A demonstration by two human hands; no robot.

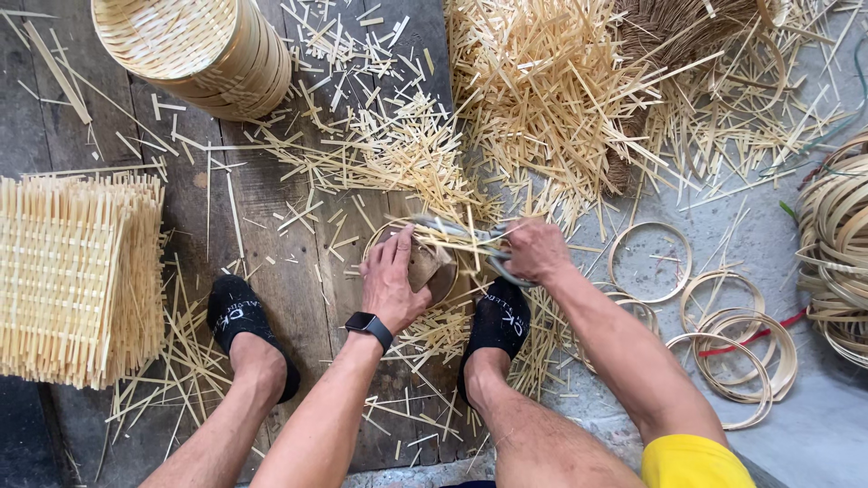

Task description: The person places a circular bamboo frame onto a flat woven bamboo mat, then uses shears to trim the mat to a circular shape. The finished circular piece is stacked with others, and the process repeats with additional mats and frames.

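My left hand [395, 278] presses down on a small round woven bamboo piece [432, 267] resting on the wooden floor between my feet. A black watch sits on that wrist. My right hand [535, 250] grips a pair of scissors [475, 239] whose blades reach left over the rim of the woven piece, among protruding bamboo strips. Loose cut strips lie all around the piece. My two feet in black socks [237, 312] flank the work.
A stack of finished round bamboo baskets [201, 50] lies at the top left. Flat woven mats [72, 276] are piled at the left. A heap of bamboo offcuts [551, 90] fills the top. Bamboo rings [732, 348] lie at the right.
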